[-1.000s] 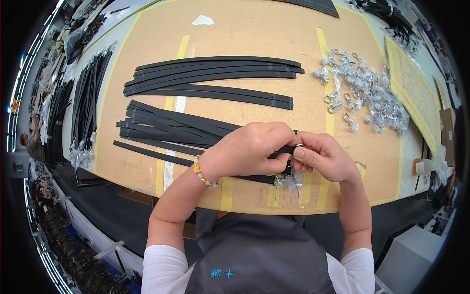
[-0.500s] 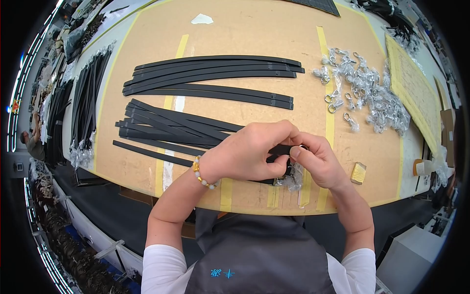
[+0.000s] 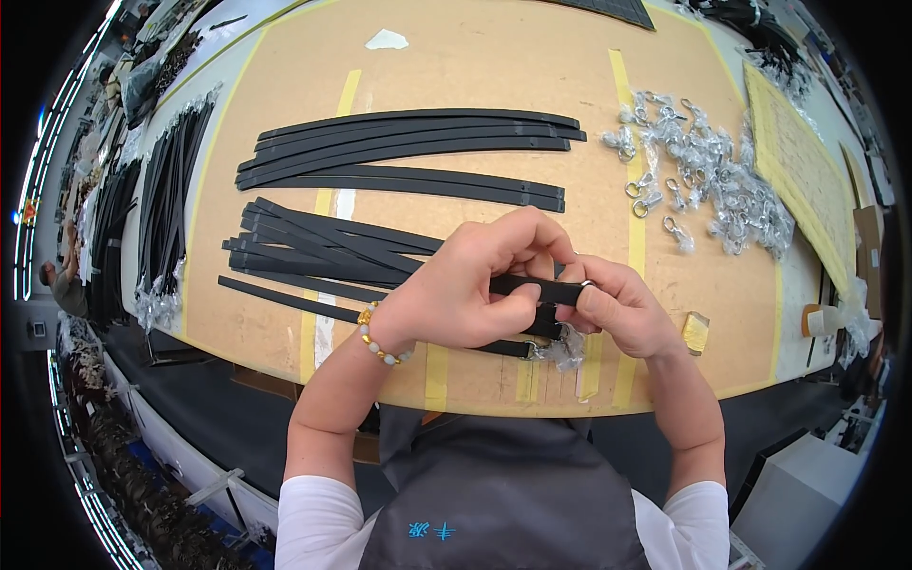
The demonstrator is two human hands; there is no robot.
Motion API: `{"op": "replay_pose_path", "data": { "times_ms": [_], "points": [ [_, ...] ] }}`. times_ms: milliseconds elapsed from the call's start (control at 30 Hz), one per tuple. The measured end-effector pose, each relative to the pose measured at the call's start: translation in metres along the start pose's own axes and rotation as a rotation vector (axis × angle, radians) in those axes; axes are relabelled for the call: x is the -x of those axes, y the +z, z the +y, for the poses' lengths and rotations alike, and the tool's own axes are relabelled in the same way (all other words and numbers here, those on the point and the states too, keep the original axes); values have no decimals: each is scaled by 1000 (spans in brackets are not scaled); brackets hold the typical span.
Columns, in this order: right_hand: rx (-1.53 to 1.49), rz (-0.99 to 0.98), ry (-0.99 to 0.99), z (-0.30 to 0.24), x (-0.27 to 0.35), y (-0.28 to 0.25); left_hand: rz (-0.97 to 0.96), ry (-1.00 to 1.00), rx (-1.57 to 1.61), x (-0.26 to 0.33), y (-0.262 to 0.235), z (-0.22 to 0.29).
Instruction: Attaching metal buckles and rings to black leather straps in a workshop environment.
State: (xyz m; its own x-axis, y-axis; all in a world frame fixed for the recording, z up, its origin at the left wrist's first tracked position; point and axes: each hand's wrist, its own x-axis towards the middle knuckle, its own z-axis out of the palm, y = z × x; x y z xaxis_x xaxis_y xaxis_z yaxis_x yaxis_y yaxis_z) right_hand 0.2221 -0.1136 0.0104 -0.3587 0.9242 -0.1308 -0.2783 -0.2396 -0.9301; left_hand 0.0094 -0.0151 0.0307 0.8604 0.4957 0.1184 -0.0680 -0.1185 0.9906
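Both my hands meet over the near right part of the table. My left hand, with a beaded bracelet at its wrist, pinches a flat black strap between thumb and fingers. My right hand is closed on the strap's right end, where a small metal ring shows at the fingertips. Just below the hands lies another black strap end with a metal fitting and a clear-plastic-wrapped piece. To the left, a loose pile of black straps runs partly under my left hand and forearm.
More black straps lie in a row farther back. Plastic-wrapped metal snap hooks are heaped at the right. A yellowish block sits near the right edge, by a yellow-edged board. Bundled straps hang at the left.
My left hand has shifted left and slightly up, drawing away from the right. More of the strap and the metal ring now show between the hands.
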Motion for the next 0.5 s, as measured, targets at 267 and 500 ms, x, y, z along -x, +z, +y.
{"op": "replay_pose_path", "data": {
  "times_ms": [267, 500],
  "points": [
    [139, -41, -36, 1, -1, -1, -7, 2, -43, 1, -9, 6],
    [231, -1, -90, 6, -2, 0, -127, -80, -196, -4, -6, 0]
  ]
}}
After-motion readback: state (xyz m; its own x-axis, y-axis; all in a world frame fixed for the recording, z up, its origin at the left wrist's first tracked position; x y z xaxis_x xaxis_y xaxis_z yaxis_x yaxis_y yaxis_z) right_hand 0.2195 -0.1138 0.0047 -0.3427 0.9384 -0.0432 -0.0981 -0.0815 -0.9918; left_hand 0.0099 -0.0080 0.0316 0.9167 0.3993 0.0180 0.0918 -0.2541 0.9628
